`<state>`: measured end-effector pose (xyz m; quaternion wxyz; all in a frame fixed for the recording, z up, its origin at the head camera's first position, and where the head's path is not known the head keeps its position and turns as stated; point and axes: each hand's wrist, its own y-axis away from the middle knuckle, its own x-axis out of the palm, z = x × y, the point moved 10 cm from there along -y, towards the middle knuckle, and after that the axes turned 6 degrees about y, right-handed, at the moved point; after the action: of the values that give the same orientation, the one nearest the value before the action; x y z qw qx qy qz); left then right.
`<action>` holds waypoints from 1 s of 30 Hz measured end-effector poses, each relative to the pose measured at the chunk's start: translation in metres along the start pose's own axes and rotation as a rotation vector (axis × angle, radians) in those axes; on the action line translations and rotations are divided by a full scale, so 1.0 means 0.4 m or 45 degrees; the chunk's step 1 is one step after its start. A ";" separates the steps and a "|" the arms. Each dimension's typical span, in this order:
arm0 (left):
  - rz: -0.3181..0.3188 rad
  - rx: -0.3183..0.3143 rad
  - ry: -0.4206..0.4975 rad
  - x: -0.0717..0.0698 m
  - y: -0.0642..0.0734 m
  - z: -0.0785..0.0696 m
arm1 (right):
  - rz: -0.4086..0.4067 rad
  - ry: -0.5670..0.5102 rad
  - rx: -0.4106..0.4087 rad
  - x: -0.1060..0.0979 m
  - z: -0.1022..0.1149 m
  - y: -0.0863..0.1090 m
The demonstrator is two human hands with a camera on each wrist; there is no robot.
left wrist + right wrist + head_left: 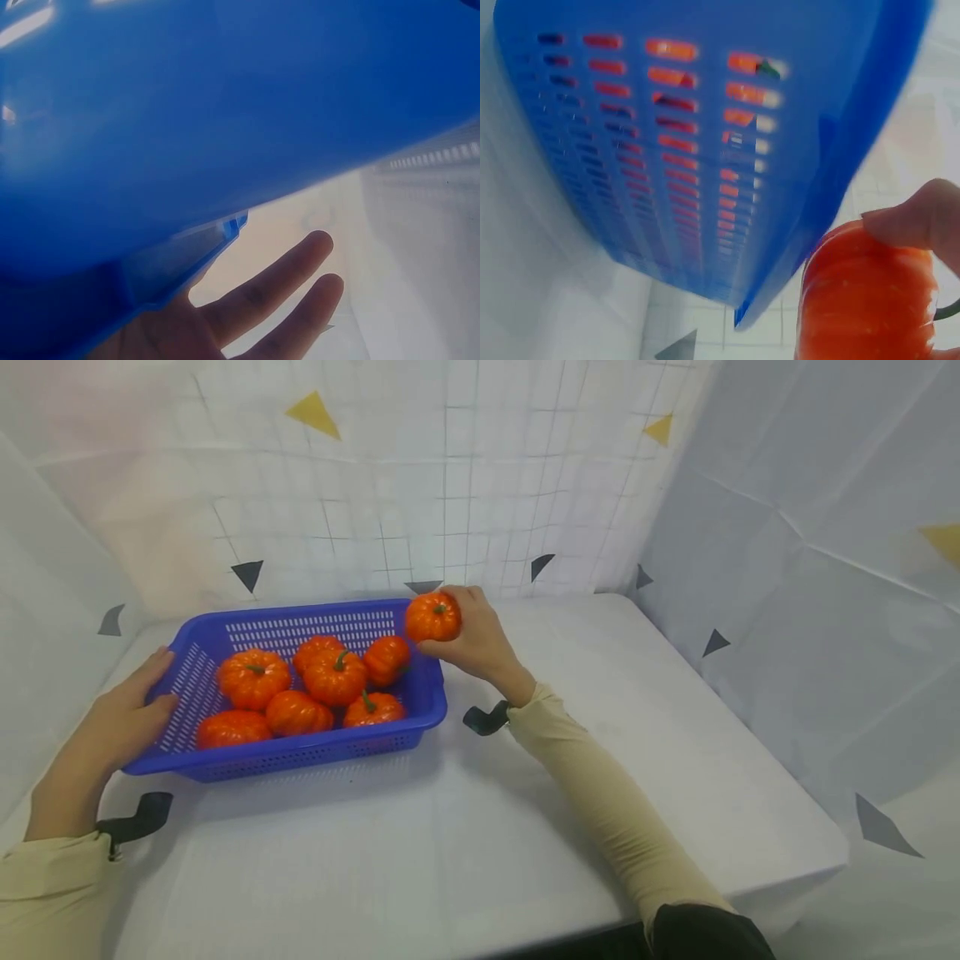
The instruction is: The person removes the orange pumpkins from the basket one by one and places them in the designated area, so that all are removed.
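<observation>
My right hand (480, 639) holds a small orange pumpkin (432, 617) at the back right corner of a blue plastic basket (300, 747). Seen from the right wrist, the thumb presses on the ribbed skin of the pumpkin (866, 300), just outside the basket's slotted wall (795, 150). Several more pumpkins (254, 679) with green stems lie inside the basket. At its left end my left hand (120, 718) grips the rim, thumb on the inner side. Two of the left hand's fingers (262, 292) stretch out beneath the rim in the left wrist view.
The basket stands on a white-covered table (315, 860), towards the back left. A white sheet with a grid (495, 485) hangs behind the table, and a grey-white sheet (825, 568) bounds the right side. Dark and yellow triangles mark both.
</observation>
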<state>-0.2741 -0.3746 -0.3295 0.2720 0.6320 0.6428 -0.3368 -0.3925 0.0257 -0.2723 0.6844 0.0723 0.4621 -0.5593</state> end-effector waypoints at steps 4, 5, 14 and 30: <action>-0.001 0.002 -0.004 0.002 0.000 -0.002 | -0.022 -0.002 0.057 -0.012 -0.027 -0.004; 0.000 0.001 -0.005 0.002 0.001 -0.002 | -0.029 -0.002 0.070 -0.015 -0.035 -0.005; 0.015 -0.023 0.018 0.005 0.004 0.001 | -0.072 0.010 0.170 -0.025 -0.097 -0.017; -0.007 0.004 0.015 0.004 0.001 -0.001 | -0.004 0.066 0.317 0.003 -0.219 -0.019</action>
<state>-0.2738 -0.3732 -0.3307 0.2661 0.6328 0.6455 -0.3348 -0.4473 0.0759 -0.3194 0.6571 0.1704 0.4068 -0.6113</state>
